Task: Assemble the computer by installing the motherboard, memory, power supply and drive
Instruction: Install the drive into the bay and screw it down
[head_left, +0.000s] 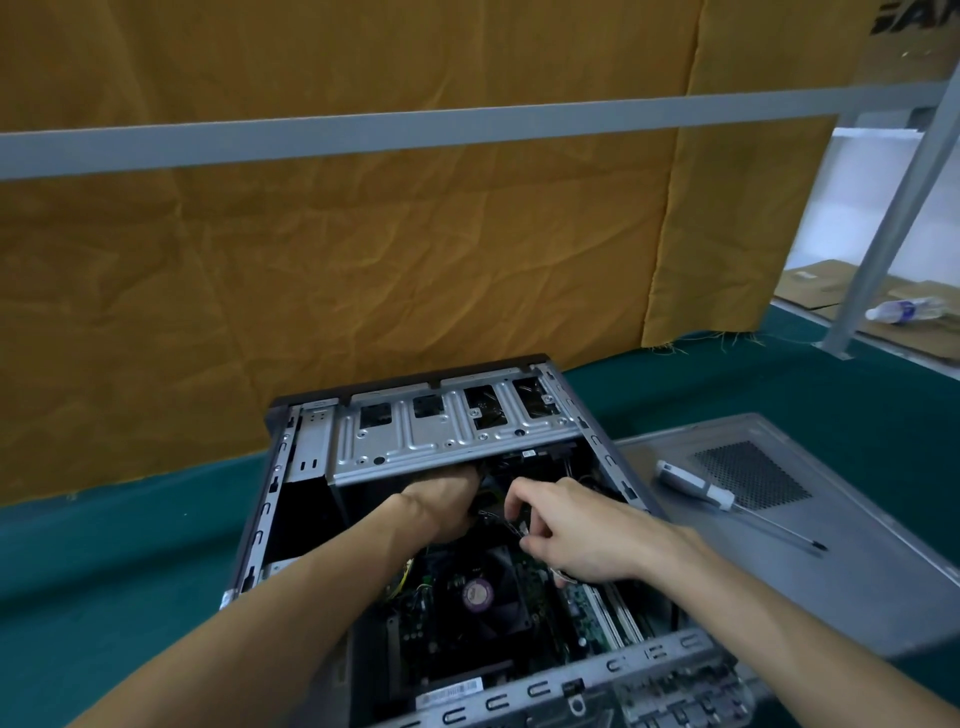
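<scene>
While the open computer case is lying on its side on the green-covered bench, its long axis is running away from the person toward the wrinkled ochre cloth hanging behind it. Inside the case, the stamped silver drive cage is spanning the far end, its sheet metal ribbed and pierced with rectangular openings. Nearer the person, the dark motherboard is lying flat in the case, with a square black fan bearing a round purple label and pale memory slots to the right of the fan. Just below the drive cage, the left hand is reaching in, its fingertips hidden under the cage, so whether it is gripping anything cannot be told. Beside it, the right hand is pinching thin dark cables between curled fingers. Right of the case, a flat grey side panel with a mesh vent is carrying a white-handled screwdriver, its slim shaft pointing away from the case.
</scene>
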